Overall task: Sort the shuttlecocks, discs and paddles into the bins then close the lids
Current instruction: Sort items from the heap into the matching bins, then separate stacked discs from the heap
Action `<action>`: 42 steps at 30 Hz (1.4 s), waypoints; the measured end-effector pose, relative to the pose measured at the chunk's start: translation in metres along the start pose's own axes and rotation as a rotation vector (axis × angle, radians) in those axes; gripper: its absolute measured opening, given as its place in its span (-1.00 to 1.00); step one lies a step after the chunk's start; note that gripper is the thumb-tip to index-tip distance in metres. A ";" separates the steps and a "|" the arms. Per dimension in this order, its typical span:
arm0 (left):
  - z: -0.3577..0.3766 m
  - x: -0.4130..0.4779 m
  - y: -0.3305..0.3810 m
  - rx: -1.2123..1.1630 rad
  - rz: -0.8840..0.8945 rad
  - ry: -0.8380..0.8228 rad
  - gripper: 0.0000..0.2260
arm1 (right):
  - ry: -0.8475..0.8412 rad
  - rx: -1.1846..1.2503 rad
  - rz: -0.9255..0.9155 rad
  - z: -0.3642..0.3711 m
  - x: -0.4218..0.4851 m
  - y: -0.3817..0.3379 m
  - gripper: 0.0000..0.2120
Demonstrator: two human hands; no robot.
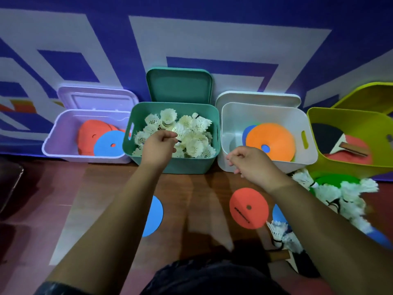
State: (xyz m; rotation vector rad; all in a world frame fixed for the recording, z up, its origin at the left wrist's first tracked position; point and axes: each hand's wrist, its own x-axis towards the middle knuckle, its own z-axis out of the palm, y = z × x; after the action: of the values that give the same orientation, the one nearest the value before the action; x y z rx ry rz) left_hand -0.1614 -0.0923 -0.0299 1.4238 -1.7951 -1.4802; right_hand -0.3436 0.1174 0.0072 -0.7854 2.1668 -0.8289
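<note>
My left hand reaches into the teal bin, which is full of white shuttlecocks, and pinches one shuttlecock at its fingertips. In front of the white bin my right hand hovers with loosely curled fingers and holds nothing. The white bin holds an orange disc over a blue one. Red and blue discs lie in the lavender bin. Paddles lie in the yellow-green bin. All lids stand open.
On the floor lie a blue disc, a red disc, a green disc and a pile of shuttlecocks at the right. More shuttlecocks and a paddle handle lie near my right forearm.
</note>
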 end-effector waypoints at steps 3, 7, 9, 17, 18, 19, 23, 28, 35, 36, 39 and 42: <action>0.010 -0.015 -0.003 -0.003 0.030 -0.073 -0.90 | -0.006 0.045 0.050 0.002 -0.004 0.010 -0.83; 0.021 -0.034 -0.008 -0.040 0.052 -0.130 -0.90 | 0.016 0.050 0.124 0.004 -0.005 0.027 -0.81; 0.030 -0.045 -0.012 -0.035 0.053 -0.122 -0.91 | 0.025 0.054 0.167 0.004 -0.008 0.039 -0.80; 0.089 -0.090 -0.056 0.064 -0.062 -0.226 -0.92 | 0.084 0.102 0.465 -0.003 -0.028 0.124 -0.84; 0.097 -0.095 -0.061 0.099 -0.080 -0.248 -0.92 | 0.078 0.042 0.482 -0.006 -0.033 0.134 -0.84; 0.103 -0.099 -0.065 0.132 -0.090 -0.271 -0.92 | 0.068 -0.028 0.489 -0.009 -0.037 0.144 -0.83; 0.114 -0.114 -0.079 0.352 -0.117 -0.367 -0.86 | 0.050 -0.186 0.471 -0.009 -0.046 0.172 -0.79; 0.105 -0.139 -0.102 0.421 -0.266 -0.430 -0.83 | -0.009 -0.320 0.420 0.006 -0.029 0.182 -0.73; 0.086 -0.185 -0.124 0.295 -0.370 -0.300 -0.84 | -0.063 -0.376 0.595 0.043 -0.002 0.187 -0.21; 0.082 -0.190 -0.127 0.279 -0.393 -0.283 -0.83 | -0.052 -0.389 0.604 0.047 -0.002 0.188 -0.23; 0.070 -0.204 -0.134 0.237 -0.448 -0.223 -0.81 | -0.008 -0.400 0.585 0.058 -0.001 0.189 -0.24; 0.060 -0.212 -0.139 0.250 -0.468 -0.186 -0.81 | 0.024 -0.405 0.557 0.066 0.000 0.186 -0.37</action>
State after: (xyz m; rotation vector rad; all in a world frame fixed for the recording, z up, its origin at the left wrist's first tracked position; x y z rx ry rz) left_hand -0.0655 0.1336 -0.1171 1.9960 -1.8960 -1.7010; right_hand -0.3472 0.2107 -0.1668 -0.3141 2.4324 -0.1180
